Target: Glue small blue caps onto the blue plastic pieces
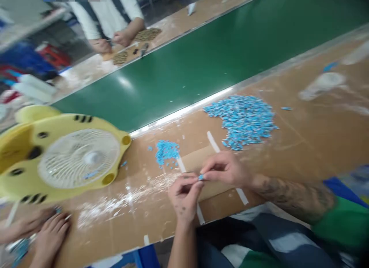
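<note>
Left hand [186,195] and right hand [226,168], lower centre of frame: thumb and fingertips of each clamped on one small blue piece [201,177]. Larger blue pile [248,120] lies right of centre; smaller blue pile [167,152] left of it. Advisable: steady the piece with one pinch, work it with the other, wrists low, tips clear of its joint.
</note>
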A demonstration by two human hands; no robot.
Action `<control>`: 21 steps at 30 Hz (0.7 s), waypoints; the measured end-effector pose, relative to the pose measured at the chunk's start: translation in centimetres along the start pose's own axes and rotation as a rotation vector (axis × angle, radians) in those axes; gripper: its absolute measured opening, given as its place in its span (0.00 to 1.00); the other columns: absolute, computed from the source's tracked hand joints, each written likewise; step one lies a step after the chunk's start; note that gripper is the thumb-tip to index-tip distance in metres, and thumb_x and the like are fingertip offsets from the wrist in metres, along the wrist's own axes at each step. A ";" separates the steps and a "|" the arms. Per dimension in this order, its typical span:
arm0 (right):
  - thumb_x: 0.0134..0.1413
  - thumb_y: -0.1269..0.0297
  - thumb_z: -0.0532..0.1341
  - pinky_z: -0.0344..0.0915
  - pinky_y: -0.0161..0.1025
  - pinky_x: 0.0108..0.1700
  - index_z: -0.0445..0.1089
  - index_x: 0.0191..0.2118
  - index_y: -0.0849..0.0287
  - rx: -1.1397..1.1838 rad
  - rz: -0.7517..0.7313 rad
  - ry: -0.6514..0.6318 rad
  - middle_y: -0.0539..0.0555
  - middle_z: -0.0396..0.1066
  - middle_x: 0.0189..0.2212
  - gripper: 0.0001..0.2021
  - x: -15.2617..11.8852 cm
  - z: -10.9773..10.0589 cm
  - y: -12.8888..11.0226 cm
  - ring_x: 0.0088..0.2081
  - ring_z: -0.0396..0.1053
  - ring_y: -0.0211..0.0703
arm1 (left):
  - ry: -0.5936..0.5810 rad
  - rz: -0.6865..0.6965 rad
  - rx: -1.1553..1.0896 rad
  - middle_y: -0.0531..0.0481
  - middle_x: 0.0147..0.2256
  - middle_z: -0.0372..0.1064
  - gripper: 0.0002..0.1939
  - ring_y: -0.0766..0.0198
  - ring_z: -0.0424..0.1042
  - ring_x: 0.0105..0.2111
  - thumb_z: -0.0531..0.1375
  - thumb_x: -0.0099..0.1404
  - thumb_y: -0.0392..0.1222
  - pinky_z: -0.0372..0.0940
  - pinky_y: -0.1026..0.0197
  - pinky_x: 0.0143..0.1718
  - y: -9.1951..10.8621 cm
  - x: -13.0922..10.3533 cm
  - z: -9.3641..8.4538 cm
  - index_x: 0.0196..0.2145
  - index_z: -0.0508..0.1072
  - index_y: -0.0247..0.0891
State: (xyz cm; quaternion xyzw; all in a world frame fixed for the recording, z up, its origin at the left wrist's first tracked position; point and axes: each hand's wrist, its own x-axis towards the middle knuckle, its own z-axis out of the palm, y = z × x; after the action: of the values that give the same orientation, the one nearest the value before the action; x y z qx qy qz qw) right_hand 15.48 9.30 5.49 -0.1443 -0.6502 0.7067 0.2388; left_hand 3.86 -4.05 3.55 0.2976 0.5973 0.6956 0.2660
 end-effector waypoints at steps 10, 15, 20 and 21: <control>0.55 0.65 0.66 0.65 0.34 0.28 0.77 0.32 0.57 0.102 0.036 -0.355 0.53 0.72 0.22 0.03 0.1 -0.7 0.4 0.24 0.68 0.34 | -0.348 -0.395 -0.335 0.48 0.24 0.75 0.17 0.64 0.73 0.25 0.77 0.38 0.47 0.69 0.59 0.29 2.5 0.3 -0.9 0.20 0.75 0.38; 0.55 0.65 0.66 0.63 0.32 0.25 0.77 0.31 0.56 0.074 0.049 -0.392 0.53 0.72 0.22 0.03 0.2 -0.5 0.2 0.23 0.69 0.33 | -0.389 -0.450 -0.370 0.46 0.26 0.77 0.15 0.63 0.74 0.25 0.76 0.40 0.44 0.68 0.60 0.27 1.7 -0.1 -1.5 0.21 0.76 0.36; 0.55 0.62 0.66 0.63 0.32 0.25 0.77 0.31 0.57 0.060 0.086 -0.425 0.55 0.73 0.22 0.05 0.2 -0.6 0.6 0.23 0.69 0.34 | -0.408 -0.490 -0.314 0.46 0.24 0.75 0.17 0.63 0.73 0.24 0.77 0.37 0.45 0.67 0.60 0.26 1.0 0.0 -1.8 0.20 0.76 0.35; 0.55 0.62 0.65 0.63 0.32 0.25 0.77 0.31 0.57 0.065 0.099 -0.427 0.55 0.73 0.22 0.06 0.2 -0.7 0.7 0.23 0.69 0.34 | -0.410 -0.490 -0.299 0.46 0.24 0.75 0.17 0.63 0.72 0.24 0.77 0.37 0.45 0.67 0.60 0.26 1.0 0.1 -1.8 0.20 0.76 0.35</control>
State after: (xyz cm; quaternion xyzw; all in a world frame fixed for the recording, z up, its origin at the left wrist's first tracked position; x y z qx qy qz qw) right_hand 15.56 9.92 4.74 -0.0152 -0.6549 0.7528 0.0650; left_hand 2.48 -5.36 4.33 0.2368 0.4764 0.6167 0.5802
